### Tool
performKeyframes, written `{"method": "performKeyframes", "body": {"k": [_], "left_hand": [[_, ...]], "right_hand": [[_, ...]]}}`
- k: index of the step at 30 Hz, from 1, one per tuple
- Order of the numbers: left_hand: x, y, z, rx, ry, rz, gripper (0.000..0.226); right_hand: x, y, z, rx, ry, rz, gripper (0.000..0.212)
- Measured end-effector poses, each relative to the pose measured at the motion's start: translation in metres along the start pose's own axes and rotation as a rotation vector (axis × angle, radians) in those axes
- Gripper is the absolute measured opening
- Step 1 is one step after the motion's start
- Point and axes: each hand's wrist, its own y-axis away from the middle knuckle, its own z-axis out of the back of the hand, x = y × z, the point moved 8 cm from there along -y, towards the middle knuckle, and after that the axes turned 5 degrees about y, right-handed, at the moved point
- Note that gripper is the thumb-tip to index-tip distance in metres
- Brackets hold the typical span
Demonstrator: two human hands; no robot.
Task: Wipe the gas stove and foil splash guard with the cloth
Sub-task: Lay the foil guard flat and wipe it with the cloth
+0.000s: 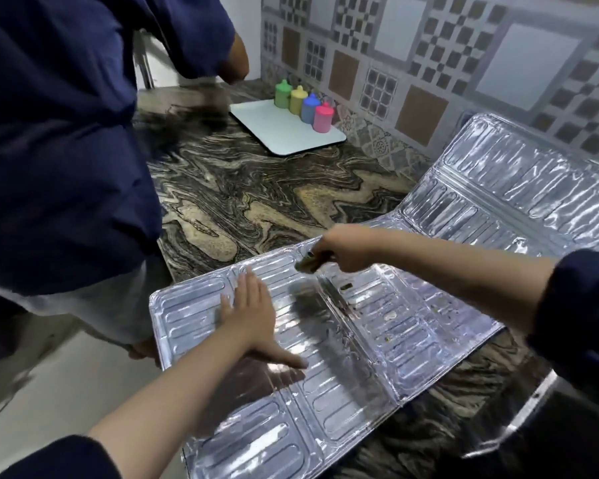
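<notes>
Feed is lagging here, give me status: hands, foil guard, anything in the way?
Left hand flat on foil guard, bracing. Right hand shut on cloth, at guard's far edge. Second person close on left.

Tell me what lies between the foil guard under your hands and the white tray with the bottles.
Head view: only bare marbled countertop lies between the foil guard and the white tray. Nothing stands on that stretch.

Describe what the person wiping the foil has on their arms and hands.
Both forearms are bare from wrist to near the elbow. Dark navy sleeves are pushed up on each arm, the left sleeve and the right sleeve. The left hand and right hand wear no gloves; no watch, ring or bracelet is visible.
</notes>
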Motion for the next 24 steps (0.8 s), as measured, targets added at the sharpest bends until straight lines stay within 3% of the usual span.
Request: {"method": "performKeyframes", "body": {"k": [6,14,24], "left_hand": [[-0.041,-0.027,-0.005,-0.087,-0.011,-0.092,0.163],[-0.038,-0.037,-0.014,-0.068,-0.017,-0.025,0.165],[-0.035,-0.038,-0.015,-0.023,0.002,-0.003,0.168]], "right_hand": [[-0.012,-0.063,-0.006,-0.181,0.099,-0.085,0.054],[-0.009,-0.082,-0.057,-0.089,0.251,0.002,0.070],[0.010,0.011,-0.088,0.119,0.357,0.126,0.067]]}}
